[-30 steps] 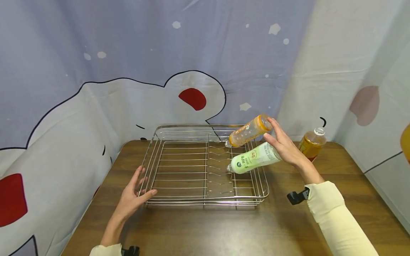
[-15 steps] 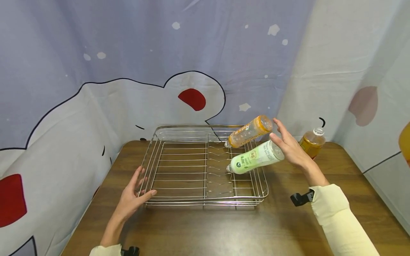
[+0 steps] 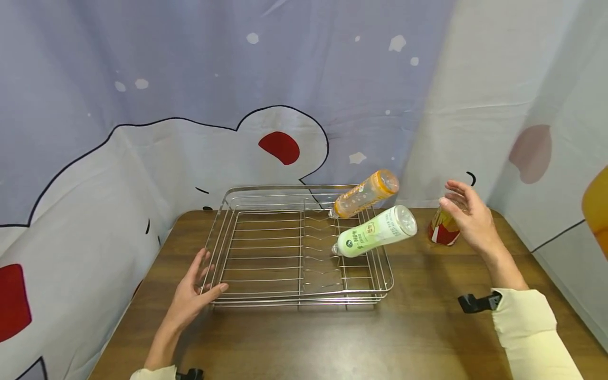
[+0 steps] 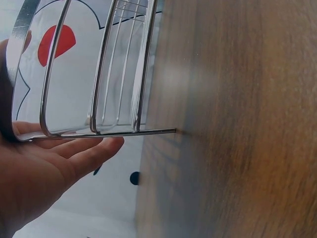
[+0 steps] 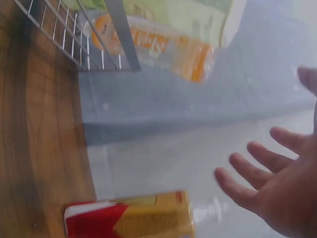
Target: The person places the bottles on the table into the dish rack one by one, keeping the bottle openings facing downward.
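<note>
My left hand (image 3: pixel 190 287) holds the left side of a wire dish rack (image 3: pixel 266 302), thumb over the rim near the front corner; in the left wrist view its fingers (image 4: pixel 89 151) lie along the outside. My right hand (image 3: pixel 475 219), fingers spread, is beside an upright bottle with a red and yellow label (image 3: pixel 443 229) and hides its upper part. In the right wrist view a gap shows between the fingers and this labelled bottle (image 5: pixel 143 218). An orange-printed clear bottle (image 3: pixel 363 195) and a pale green bottle (image 3: pixel 377 232) lean neck-down in the rack's right part.
The rack stands on a brown wooden table (image 3: pixel 304 343) against a patterned cloth backdrop (image 3: pixel 190 158). A yellow-orange shape (image 3: pixel 597 211) shows at the right edge of the head view. Both bottle bases stick out past the rack's right side.
My right hand has moved right, away from the green and orange bottles, over to the red and yellow labelled bottle. Both leaning bottles and my left hand on the rack stay put.
</note>
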Demonstrator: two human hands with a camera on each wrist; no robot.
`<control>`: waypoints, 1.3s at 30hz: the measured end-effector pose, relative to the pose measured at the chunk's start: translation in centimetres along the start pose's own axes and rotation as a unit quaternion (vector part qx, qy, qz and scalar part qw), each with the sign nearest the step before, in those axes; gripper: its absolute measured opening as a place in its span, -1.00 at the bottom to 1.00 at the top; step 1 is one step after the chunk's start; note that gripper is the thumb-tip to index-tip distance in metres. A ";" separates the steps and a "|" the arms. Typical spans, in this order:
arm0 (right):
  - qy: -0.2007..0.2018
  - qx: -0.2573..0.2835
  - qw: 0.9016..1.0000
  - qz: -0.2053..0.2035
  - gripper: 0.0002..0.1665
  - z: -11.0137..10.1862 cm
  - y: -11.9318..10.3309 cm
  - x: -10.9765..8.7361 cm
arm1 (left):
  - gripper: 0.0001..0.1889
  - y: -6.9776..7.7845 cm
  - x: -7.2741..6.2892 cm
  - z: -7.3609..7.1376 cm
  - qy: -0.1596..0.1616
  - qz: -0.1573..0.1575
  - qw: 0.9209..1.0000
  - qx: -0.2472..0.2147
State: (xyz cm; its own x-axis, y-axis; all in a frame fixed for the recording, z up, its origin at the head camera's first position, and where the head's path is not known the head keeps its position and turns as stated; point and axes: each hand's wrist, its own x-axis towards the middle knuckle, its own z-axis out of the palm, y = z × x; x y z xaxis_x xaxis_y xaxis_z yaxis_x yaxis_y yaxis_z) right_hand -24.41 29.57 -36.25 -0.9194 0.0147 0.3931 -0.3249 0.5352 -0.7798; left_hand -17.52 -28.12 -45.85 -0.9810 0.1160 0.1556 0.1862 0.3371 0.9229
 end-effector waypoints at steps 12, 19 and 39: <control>0.155 -0.032 0.978 0.139 -0.08 -0.7 5.1 -0.7 | 0.03 -0.4 -0.1 -0.1 0.005 0.010 1.000 0.001; 0.117 -0.050 0.976 0.177 0.12 0.4 7.9 -0.6 | 0.03 -0.5 0.0 0.0 0.006 0.014 1.000 -0.003; 0.120 -0.053 0.962 0.240 0.23 2.6 11.1 -0.3 | 0.03 -0.5 -0.1 0.0 -0.001 0.013 1.000 -0.022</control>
State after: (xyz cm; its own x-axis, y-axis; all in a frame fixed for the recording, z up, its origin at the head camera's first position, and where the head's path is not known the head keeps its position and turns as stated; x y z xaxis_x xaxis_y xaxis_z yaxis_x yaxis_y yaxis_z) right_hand -28.32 33.28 -46.25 -0.8762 0.4690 0.1109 0.1607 0.5013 -0.8502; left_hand -17.47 -28.31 -46.30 -0.9757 0.1268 0.1786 0.2088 0.2919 0.9334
